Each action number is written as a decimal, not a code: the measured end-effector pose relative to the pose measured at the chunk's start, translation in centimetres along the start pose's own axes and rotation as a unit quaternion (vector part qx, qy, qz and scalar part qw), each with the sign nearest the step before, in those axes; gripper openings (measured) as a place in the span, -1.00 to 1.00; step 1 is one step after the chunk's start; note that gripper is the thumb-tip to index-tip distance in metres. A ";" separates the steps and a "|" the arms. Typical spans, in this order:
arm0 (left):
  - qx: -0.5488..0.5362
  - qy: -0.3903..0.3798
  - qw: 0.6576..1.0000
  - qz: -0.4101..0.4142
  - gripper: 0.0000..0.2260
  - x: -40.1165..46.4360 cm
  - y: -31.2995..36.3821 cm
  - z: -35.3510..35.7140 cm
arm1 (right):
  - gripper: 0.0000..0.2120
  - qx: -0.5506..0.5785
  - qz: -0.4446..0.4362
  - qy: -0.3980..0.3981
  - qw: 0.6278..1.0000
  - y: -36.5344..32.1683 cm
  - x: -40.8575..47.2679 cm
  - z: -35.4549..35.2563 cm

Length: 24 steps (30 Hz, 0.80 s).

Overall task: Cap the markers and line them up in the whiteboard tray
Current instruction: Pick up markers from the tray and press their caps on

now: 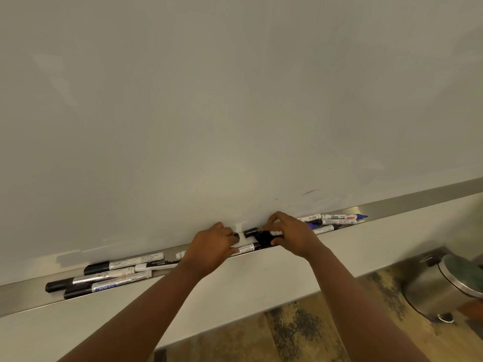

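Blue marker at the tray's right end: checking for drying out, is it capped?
Uncapped: the blue marker shows a bare blue tip pointing right.

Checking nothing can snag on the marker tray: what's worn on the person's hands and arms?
Nothing visible. The left hand and right hand are bare, with no gloves, rings, watch or bracelets showing. Both forearms are uncovered down to the frame's bottom edge; no sleeves appear.

Round brushed stainless-steel pedal bin with a domed lid, standing on the floor at lower right, its foot pedal facing the viewer. Mottled tan-and-black patterned floor beneath and around it. Plain off-white wall panel running below the board, meeting the floor.
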<state>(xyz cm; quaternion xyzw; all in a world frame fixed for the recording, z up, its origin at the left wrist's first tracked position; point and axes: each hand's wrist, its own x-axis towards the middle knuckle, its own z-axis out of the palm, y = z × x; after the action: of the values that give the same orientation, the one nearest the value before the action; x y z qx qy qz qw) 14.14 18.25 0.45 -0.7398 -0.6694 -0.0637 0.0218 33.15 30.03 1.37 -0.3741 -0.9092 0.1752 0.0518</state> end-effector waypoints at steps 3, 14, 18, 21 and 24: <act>0.027 -0.030 0.999 0.012 -0.71 0.9 1.4 0.3 | -0.61 -0.030 -0.014 -0.003 0.999 -0.1 0.2 0.1; 0.078 -0.069 0.995 0.004 -0.76 1.6 1.4 0.7 | -0.73 -0.130 -0.075 0.055 0.987 0.3 -0.2 1.3; 0.060 -0.062 0.996 -0.002 -0.79 1.9 1.4 0.5 | -0.77 -0.086 -0.071 0.090 0.990 0.5 -0.4 1.3; 0.012 -0.042 0.999 -0.022 -0.78 1.7 1.2 0.5 | -0.80 -0.002 -0.052 0.147 0.988 0.6 -0.7 1.2; -0.032 -0.005 0.999 -0.024 -0.80 1.4 1.0 0.4 | -0.82 0.077 -0.025 0.183 0.980 0.6 -0.8 1.2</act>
<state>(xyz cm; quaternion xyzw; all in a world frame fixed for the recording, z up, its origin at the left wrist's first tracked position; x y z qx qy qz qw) 15.27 19.62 0.27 -0.7240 -0.6849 -0.0814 -0.0068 33.85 29.47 0.06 -0.3714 -0.8775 0.1717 0.2501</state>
